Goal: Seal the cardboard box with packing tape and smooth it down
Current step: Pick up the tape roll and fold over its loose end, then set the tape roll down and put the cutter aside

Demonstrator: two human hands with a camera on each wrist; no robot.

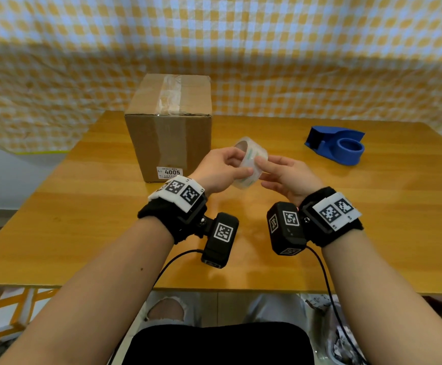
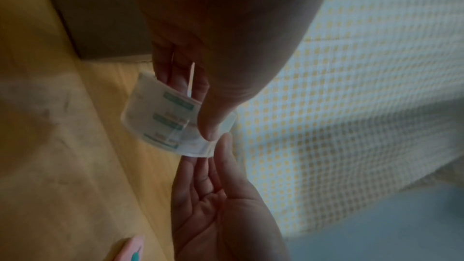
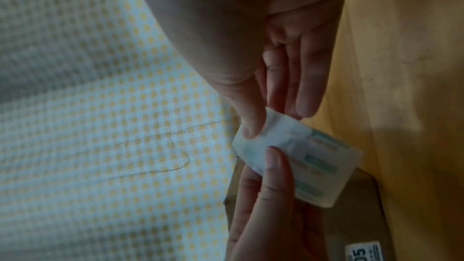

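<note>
A clear packing tape roll [image 1: 251,159] with green print is held above the table in front of me. My left hand [image 1: 241,163] grips it, fingers through the core and thumb on the outer face [image 2: 193,106]. My right hand [image 1: 263,172] pinches the roll's near edge: its thumb presses the outer face [image 3: 263,122] and its fingers lie nearly straight behind the edge. The brown cardboard box [image 1: 171,122] stands upright behind my left hand, apart from both hands. Clear tape runs over its top and down its front, and a white label reading 4005 is stuck near its base.
A blue tape dispenser [image 1: 338,146] with no roll in it sits at the back right of the wooden table [image 1: 82,219]. Yellow checked cloth [image 1: 320,75] hangs behind the table. The table's near edge is just above my lap.
</note>
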